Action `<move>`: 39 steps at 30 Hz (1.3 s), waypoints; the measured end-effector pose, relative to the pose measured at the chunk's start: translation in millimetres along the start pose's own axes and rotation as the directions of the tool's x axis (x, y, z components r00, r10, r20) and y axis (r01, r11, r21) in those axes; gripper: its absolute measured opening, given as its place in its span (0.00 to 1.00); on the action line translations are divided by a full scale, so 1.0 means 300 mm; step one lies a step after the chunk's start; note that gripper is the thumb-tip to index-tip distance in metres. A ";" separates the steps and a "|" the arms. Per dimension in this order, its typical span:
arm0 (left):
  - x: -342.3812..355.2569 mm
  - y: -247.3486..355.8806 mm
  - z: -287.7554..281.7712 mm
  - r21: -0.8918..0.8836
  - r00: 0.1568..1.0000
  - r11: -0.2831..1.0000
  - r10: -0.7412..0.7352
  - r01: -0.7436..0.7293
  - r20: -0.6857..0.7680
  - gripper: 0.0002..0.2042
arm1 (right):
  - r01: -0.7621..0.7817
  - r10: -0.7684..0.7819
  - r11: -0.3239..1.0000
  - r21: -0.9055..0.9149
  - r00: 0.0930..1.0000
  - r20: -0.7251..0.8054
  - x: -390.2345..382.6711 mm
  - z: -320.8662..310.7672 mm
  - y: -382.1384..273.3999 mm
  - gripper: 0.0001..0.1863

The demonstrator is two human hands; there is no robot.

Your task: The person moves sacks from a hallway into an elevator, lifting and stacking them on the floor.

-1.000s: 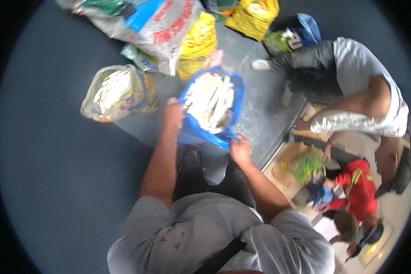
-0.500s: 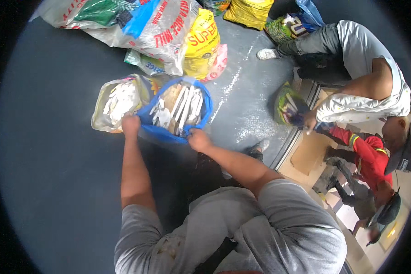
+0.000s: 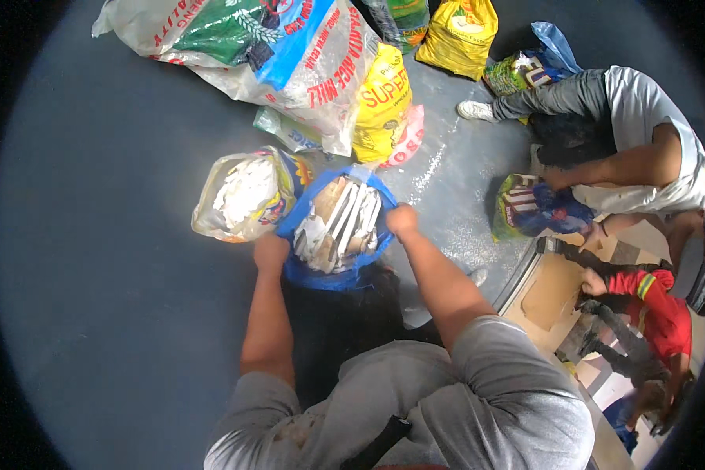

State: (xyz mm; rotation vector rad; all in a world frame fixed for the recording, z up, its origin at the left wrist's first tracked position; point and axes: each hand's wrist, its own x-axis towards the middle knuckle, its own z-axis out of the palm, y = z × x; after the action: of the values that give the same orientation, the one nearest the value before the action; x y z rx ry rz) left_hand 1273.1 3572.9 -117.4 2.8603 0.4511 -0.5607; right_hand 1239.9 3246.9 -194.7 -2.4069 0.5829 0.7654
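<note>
A blue sack [image 3: 323, 280] stands before me with its mouth spread wide. Inside it lie white strips [image 3: 354, 211] and broken pale and brownish pieces. My left hand [image 3: 271, 252] is closed on its left rim, while my right hand [image 3: 402, 220] grips the rim on the right side. Just left of it, touching or nearly so, stands an open whitish printed sack [image 3: 202, 219] filled with white chunks [image 3: 247, 190]. Neither of my hands holds that one.
Beyond stand a large printed rice sack [image 3: 235, 70] and yellow sacks [image 3: 384, 102] [image 3: 458, 35]. At right, a co-worker in a light shirt [image 3: 642, 102] bends over a green and purple sack [image 3: 525, 205] near a raised ledge [image 3: 517, 294]. Another person wears red [image 3: 666, 313].
My right hand has shifted from the blue sack's near rim to its right side. The sack's mouth is rounder. The co-worker's green and purple sack now lies farther over the floor, both arms at it.
</note>
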 end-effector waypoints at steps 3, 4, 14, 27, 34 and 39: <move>0.019 -0.037 0.047 0.025 0.995 0.999 0.029 -0.032 0.092 0.14 | -0.005 0.006 0.997 -0.071 1.000 0.019 -0.024 -0.002 -0.050 0.18; 0.037 -0.056 0.075 -0.028 0.997 0.999 0.037 -0.035 0.074 0.15 | 0.005 -0.004 0.998 -0.069 1.000 0.003 -0.028 0.011 -0.062 0.18; 0.181 -0.530 0.139 -0.066 0.980 0.991 0.099 -0.112 -0.173 0.10 | 0.284 -0.211 0.900 0.331 0.948 -0.240 -0.167 0.011 -0.327 0.12; -0.115 0.314 -0.085 0.006 0.860 0.901 0.416 -0.433 -0.296 0.29 | 0.096 -0.080 0.959 0.268 0.994 -0.069 -0.219 -0.222 0.415 0.28; -0.591 1.047 0.054 -0.223 0.284 0.273 0.959 -0.936 -0.018 0.29 | -0.449 0.826 0.326 0.832 0.563 -0.019 -1.109 -0.463 1.271 0.28; -1.198 1.522 0.154 -0.386 -0.162 -0.124 0.985 -0.914 0.066 0.34 | -0.475 0.980 0.112 0.873 0.198 -0.018 -1.651 -0.364 1.914 0.42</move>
State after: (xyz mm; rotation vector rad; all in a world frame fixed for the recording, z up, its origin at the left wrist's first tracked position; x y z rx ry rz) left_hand 1091.3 3042.1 40.8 1.8009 -1.6148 -0.5223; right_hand 603.2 2859.9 -17.1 -1.2454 2.1962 -0.0994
